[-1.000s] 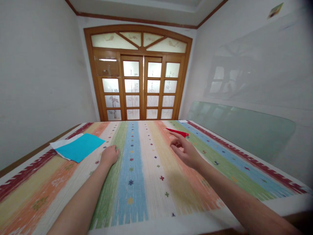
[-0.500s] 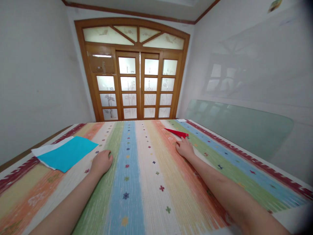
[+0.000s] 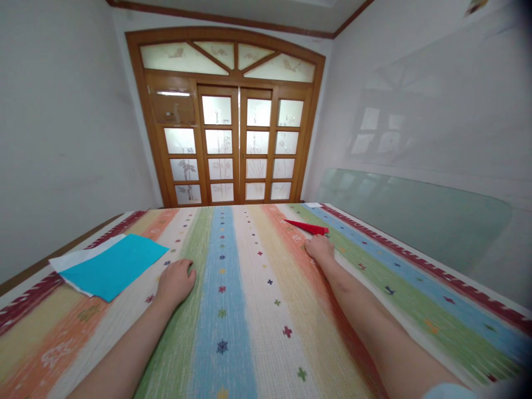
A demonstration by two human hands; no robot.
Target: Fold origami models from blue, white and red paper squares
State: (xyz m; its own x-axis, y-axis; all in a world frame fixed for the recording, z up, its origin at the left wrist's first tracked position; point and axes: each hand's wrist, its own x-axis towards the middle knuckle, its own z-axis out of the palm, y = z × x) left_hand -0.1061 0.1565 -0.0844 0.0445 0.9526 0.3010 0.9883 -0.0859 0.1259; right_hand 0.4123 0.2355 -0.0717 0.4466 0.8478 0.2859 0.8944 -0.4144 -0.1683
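A red folded paper plane [image 3: 307, 226], narrow and pointed at its left end, lies toward the far right of the striped tablecloth. My right hand [image 3: 320, 247] is at its near edge, with fingers curled in against the paper; the fingertips are partly hidden. My left hand [image 3: 177, 281] rests on the cloth with nothing in it, loosely bent, the thumb apart from the fingers. Just left of that hand lies a sheet of bright blue paper [image 3: 114, 269], and a white sheet [image 3: 85, 254] shows from under its far left edge.
The striped tablecloth [image 3: 266, 332] with small printed motifs covers the table. A small white piece [image 3: 313, 205] sits at the far edge. Wooden doors with glass panes [image 3: 239, 144] stand beyond. A pale green glass panel [image 3: 407, 213] runs along the right wall.
The whole view has shifted slightly. My left thumb now stands a little farther from the fingers, and my right hand has turned slightly at the paper plane, which stays in place.
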